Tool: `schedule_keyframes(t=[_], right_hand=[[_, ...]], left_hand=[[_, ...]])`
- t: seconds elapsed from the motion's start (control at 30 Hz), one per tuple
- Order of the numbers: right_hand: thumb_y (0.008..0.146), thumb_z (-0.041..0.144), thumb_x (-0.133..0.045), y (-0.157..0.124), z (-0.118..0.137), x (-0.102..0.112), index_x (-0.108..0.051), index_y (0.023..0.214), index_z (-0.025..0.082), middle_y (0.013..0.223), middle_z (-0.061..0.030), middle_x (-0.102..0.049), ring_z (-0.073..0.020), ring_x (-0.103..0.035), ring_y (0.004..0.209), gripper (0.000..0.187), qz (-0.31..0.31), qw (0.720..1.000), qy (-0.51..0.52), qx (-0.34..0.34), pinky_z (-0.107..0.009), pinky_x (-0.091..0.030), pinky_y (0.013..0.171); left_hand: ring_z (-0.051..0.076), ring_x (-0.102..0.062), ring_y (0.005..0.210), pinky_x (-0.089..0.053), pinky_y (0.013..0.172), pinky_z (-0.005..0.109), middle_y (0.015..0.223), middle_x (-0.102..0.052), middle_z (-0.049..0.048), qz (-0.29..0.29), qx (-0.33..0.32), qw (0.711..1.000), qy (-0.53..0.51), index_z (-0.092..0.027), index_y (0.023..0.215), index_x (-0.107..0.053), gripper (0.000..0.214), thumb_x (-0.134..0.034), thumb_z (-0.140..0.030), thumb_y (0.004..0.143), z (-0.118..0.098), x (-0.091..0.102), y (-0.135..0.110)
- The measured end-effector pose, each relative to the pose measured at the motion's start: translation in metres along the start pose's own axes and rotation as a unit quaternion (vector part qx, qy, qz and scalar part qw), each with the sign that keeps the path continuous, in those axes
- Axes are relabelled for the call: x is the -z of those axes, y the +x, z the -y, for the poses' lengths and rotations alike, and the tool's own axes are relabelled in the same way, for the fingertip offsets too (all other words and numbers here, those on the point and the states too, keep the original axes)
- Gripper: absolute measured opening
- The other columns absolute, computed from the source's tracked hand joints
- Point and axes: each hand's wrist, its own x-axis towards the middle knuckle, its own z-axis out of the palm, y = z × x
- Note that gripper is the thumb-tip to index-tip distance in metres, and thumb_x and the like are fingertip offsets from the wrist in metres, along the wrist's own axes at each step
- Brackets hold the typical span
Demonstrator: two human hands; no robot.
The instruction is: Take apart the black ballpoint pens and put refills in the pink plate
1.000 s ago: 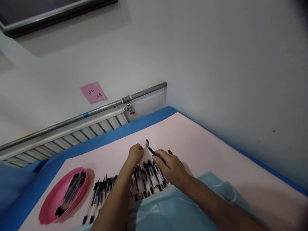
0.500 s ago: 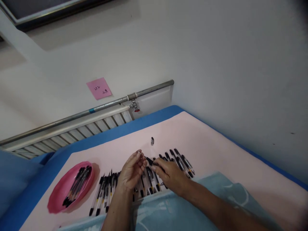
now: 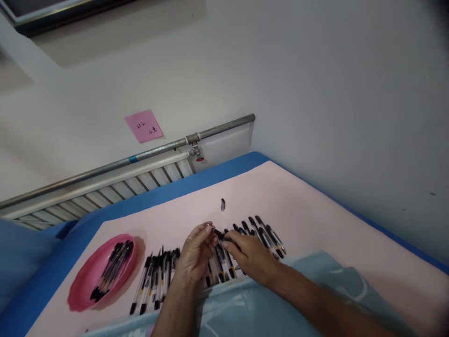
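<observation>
My right hand [image 3: 249,255] pinches a black pen [image 3: 220,235] near its tip, over a row of clear pens with black caps [image 3: 217,262] on the pink sheet [image 3: 315,220]. My left hand [image 3: 197,252] is curled, its fingertips meeting the end of that same pen. A small black cap [image 3: 222,204] lies alone on the sheet just beyond both hands. More capped pens [image 3: 266,236] lie to the right of my right hand, and uncapped ones [image 3: 154,281] to the left.
A pink dish [image 3: 84,283] holding several black pens sits at the left on the pink sheet. The sheet covers a blue surface [image 3: 196,182]. A light blue cloth [image 3: 315,290] lies under my forearms. A radiator with a metal pipe [image 3: 157,152] and a pink note [image 3: 143,125] are behind.
One second ago the pen was raised with a cap at its tip; the cap now lies on the sheet and both hands have drawn the pen back and closed on it.
</observation>
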Motion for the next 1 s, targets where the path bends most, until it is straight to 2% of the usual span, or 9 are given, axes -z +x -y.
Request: schedule_keyframes(t=[0.3,0.43,0.5,0.6,0.67,0.73,0.83,0.93,1.0], right_hand=[[0.088,0.026,-0.035,-0.001,-0.002,-0.005,-0.053,0.085,0.017,0.075,-0.0057,-0.062,-0.0165,-0.057,0.070,0.020,-0.015,0.992,-0.125,-0.015,-0.024,-0.032,0.058],[0.088,0.025,-0.033,-0.002,-0.003,-0.006,-0.053,0.084,0.016,0.075,-0.0072,-0.062,-0.0176,-0.057,0.069,0.022,-0.005,0.986,-0.165,-0.013,-0.025,-0.031,0.057],[0.088,0.025,-0.034,-0.002,-0.002,-0.005,-0.053,0.082,0.016,0.074,-0.0066,-0.061,-0.0169,-0.057,0.068,0.021,-0.004,0.990,-0.139,-0.017,-0.025,-0.032,0.058],[0.086,0.026,-0.037,-0.001,0.001,-0.003,-0.052,0.074,0.017,0.065,-0.0017,-0.057,-0.0132,-0.054,0.062,0.021,-0.005,0.999,-0.018,-0.035,-0.023,-0.034,0.057],[0.086,0.027,-0.036,0.000,0.003,-0.002,-0.049,0.067,0.018,0.056,0.0019,-0.052,-0.0107,-0.050,0.054,0.025,0.008,0.995,0.076,-0.058,-0.021,-0.034,0.054],[0.086,0.027,-0.036,0.001,0.004,-0.002,-0.047,0.062,0.018,0.052,0.0035,-0.048,-0.0099,-0.047,0.052,0.028,0.015,0.990,0.122,-0.072,-0.021,-0.034,0.052],[0.083,0.025,-0.040,0.002,0.002,-0.005,-0.048,0.064,0.018,0.058,0.0029,-0.050,-0.0106,-0.048,0.058,0.023,-0.004,0.993,0.113,-0.044,-0.021,-0.034,0.055],[0.083,0.025,-0.042,0.002,-0.001,-0.007,-0.049,0.066,0.018,0.059,0.0029,-0.050,-0.0110,-0.047,0.059,0.020,-0.014,0.996,0.089,-0.024,-0.022,-0.033,0.056],[0.083,0.026,-0.041,0.001,-0.001,-0.008,-0.048,0.064,0.018,0.057,0.0033,-0.048,-0.0109,-0.046,0.057,0.022,-0.016,0.996,0.080,-0.029,-0.022,-0.033,0.055]], left_hand=[[0.007,-0.056,0.060,-0.045,0.059,0.019,0.065,-0.060,-0.0020,-0.021,-0.058,0.998,0.025,-0.013,0.067,-0.061,0.018,-0.075,-0.019,0.058,0.017,-0.004,0.001],[0.007,-0.055,0.057,-0.044,0.058,0.019,0.059,-0.057,-0.0025,-0.026,-0.055,0.997,0.041,-0.013,0.061,-0.059,0.019,-0.076,-0.021,0.057,0.021,-0.001,0.004],[0.007,-0.055,0.058,-0.044,0.058,0.019,0.061,-0.058,-0.0021,-0.026,-0.051,0.997,0.051,-0.013,0.063,-0.061,0.018,-0.076,-0.021,0.057,0.020,0.000,0.004],[0.008,-0.056,0.063,-0.045,0.062,0.020,0.070,-0.062,0.0008,-0.009,-0.050,0.997,0.064,-0.012,0.070,-0.064,0.019,-0.075,-0.021,0.058,0.015,-0.001,0.001],[0.010,-0.057,0.067,-0.045,0.064,0.022,0.075,-0.064,0.0030,0.016,-0.044,0.997,0.068,-0.012,0.072,-0.065,0.020,-0.075,-0.022,0.058,0.011,-0.003,-0.001],[0.012,-0.058,0.071,-0.045,0.066,0.024,0.080,-0.065,0.0050,0.034,-0.036,0.996,0.068,-0.012,0.076,-0.066,0.022,-0.073,-0.026,0.060,0.008,-0.005,-0.004],[0.013,-0.059,0.070,-0.045,0.064,0.025,0.081,-0.065,0.0050,0.033,-0.040,0.996,0.072,-0.014,0.080,-0.065,0.025,-0.070,-0.033,0.064,0.009,-0.006,-0.005],[0.008,-0.053,0.055,-0.042,0.056,0.021,0.059,-0.058,-0.0010,0.017,-0.067,0.994,0.084,-0.014,0.065,-0.061,0.019,-0.070,-0.030,0.064,0.013,-0.005,-0.004],[0.007,-0.050,0.051,-0.041,0.055,0.020,0.052,-0.054,-0.0031,0.007,-0.079,0.993,0.090,-0.014,0.059,-0.058,0.019,-0.072,-0.026,0.062,0.014,-0.004,-0.003]])
